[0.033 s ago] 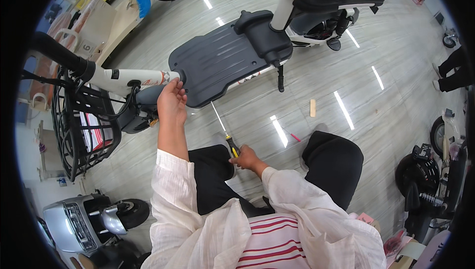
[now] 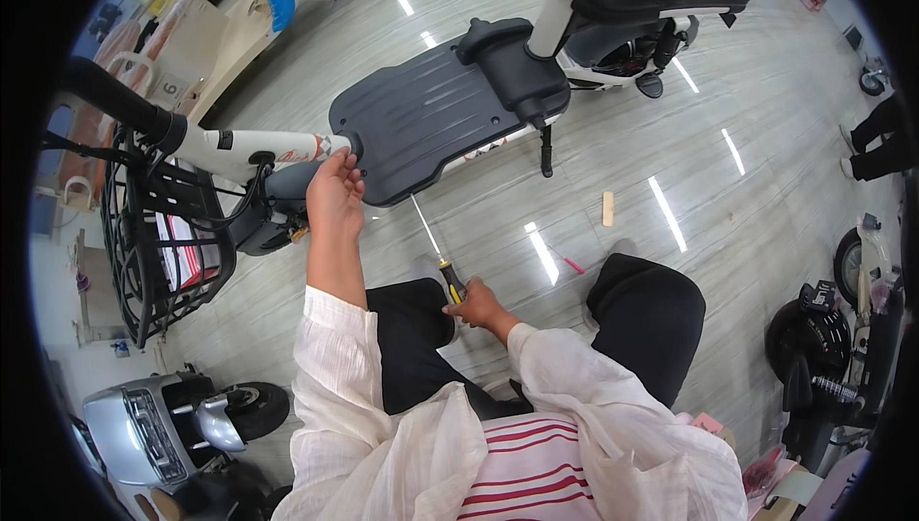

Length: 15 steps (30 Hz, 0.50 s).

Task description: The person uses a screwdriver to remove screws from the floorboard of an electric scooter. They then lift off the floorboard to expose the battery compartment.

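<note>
The person crouches on the floor. Nearest, the right hand (image 2: 476,308) has its grip closed around a long screwdriver (image 2: 438,255), whose tip points under the scooter's dark footboard (image 2: 431,119). Further, the left hand (image 2: 335,197) steadies the footboard's front edge, fingers curled. I judge a screw is being worked; next the tip must seat squarely.
</note>
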Motion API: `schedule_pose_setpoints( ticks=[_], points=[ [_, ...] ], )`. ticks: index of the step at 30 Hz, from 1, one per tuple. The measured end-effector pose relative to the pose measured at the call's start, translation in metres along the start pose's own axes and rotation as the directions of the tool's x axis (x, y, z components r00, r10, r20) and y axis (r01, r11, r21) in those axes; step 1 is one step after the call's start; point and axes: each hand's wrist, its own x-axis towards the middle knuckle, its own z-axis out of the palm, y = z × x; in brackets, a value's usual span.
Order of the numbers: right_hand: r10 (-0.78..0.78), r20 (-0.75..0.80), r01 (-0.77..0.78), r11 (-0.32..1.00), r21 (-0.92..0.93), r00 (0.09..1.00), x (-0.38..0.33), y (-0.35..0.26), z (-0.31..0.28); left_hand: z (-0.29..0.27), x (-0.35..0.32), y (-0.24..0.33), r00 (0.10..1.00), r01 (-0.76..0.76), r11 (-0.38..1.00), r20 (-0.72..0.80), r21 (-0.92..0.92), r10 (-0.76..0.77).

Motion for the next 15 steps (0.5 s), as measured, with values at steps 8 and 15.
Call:
schedule_pose_setpoints(
  ticks=[8, 15],
  points=[
    [0.008, 0.045, -0.004, 0.997, -0.073, 0.999, 0.01, 0.011, 0.001, -0.001, 0.009, 0.0, 1.0, 0.003, 1.0, -0.018, 0.03, -0.002],
    [0.077, 0.22, -0.138, 0.952, 0.273, 0.972, 0.013, 0.009, -0.005, -0.015, 0.049, -0.042, 0.991, 0.13, 0.951, -0.061, 0.281, -0.117]
  ],
)
